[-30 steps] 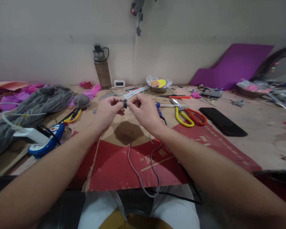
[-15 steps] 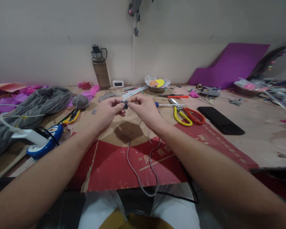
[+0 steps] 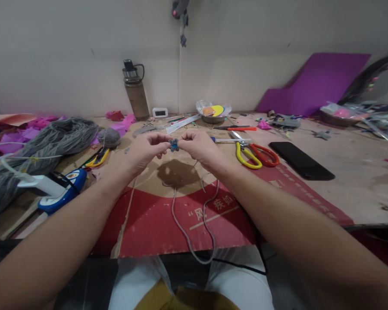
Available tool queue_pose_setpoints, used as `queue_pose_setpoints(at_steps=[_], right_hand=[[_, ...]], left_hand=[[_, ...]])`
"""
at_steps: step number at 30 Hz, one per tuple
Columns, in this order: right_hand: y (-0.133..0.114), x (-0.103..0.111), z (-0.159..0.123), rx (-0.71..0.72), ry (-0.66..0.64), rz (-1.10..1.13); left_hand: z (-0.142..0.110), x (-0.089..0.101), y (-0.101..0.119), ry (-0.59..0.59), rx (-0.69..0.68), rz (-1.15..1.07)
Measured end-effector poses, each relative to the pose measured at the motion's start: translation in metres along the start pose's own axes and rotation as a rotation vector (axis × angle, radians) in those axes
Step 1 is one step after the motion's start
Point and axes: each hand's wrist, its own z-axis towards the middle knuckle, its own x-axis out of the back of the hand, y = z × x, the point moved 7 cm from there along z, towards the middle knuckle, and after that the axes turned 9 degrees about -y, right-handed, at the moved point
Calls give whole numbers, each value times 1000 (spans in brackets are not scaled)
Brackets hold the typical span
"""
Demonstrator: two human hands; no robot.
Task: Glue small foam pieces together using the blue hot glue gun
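Note:
Between my hands, above the cardboard (image 3: 148, 232), is a small grey flower-shaped yarn piece (image 3: 173, 145) with a blue middle. My left hand (image 3: 148, 150) pinches its left edge between thumb and fingers. On the opposite edge, the fingertips of my right hand (image 3: 198, 150) are closed. A loose grey cord (image 3: 181, 228) loops over the red print below and hangs past the cardboard's front edge. Scissors (image 3: 248, 150) with one yellow and one red handle lie just right of my right hand.
Grey yarn (image 3: 64, 135), a yarn ball (image 3: 110, 137) and a blue-and-white power strip (image 3: 63, 196) crowd the left side. A bottle (image 3: 136, 94), a small clock (image 3: 160, 113) and a bowl (image 3: 213, 118) stand at the back. To the right lies a black phone (image 3: 300, 160).
The yarn piece has turned so that its petals and blue middle face me. My fingers have spread slightly apart toward its edges. The camera view has shifted a little.

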Motion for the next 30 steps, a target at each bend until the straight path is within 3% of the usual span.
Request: queue_pose_setpoints(at_steps=[10, 19, 30], right_hand=[[-5, -9, -2, 34, -61, -189], [-25, -5, -12, 283, 59, -337], [-23, -6, -15, 238, 157, -415]], left_hand=[[-3, 0, 2, 11, 45, 245], [-3, 6, 0, 101, 67, 88], [-6, 2, 6, 146, 39, 58]])
